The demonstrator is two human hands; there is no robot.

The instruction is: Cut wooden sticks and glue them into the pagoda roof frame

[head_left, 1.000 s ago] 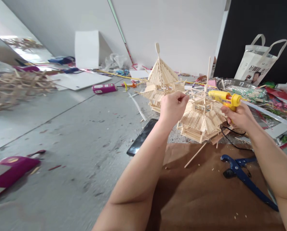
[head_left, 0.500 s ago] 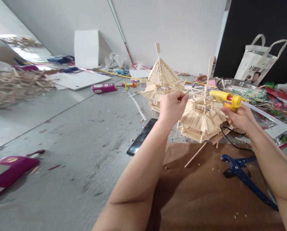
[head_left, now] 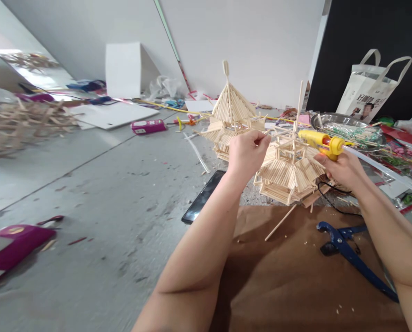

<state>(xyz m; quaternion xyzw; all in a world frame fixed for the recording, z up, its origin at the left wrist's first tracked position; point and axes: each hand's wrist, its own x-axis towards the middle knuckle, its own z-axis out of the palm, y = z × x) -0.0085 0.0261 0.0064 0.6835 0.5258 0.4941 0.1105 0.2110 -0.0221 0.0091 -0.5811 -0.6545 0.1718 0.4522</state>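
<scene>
My right hand (head_left: pixel 347 170) grips a yellow hot glue gun (head_left: pixel 319 140), a clear glue stick (head_left: pixel 382 166) jutting from its back. The nozzle points left, close to the upright stick of the nearer wooden stick pagoda model (head_left: pixel 289 173). At that model's upper left, my left hand (head_left: pixel 247 150) is closed with fingers pinched together; whatever they hold is too small to make out. Behind the left hand stands a second stick model (head_left: pixel 231 106) with a pointed roof. A loose wooden stick (head_left: pixel 280 223) leans out below the nearer model.
Blue cutters (head_left: pixel 356 260) lie on a brown board (head_left: pixel 289 286). A black phone (head_left: pixel 204 196) rests left of my forearm. Purple tools (head_left: pixel 15 249) lie on the grey floor (head_left: pixel 98 193). A metal tray (head_left: pixel 351 133) and white bag (head_left: pixel 368 97) stand at right.
The glue gun and my right hand have shifted slightly left, toward the nearer model's upright stick. My left hand stays almost where it was.
</scene>
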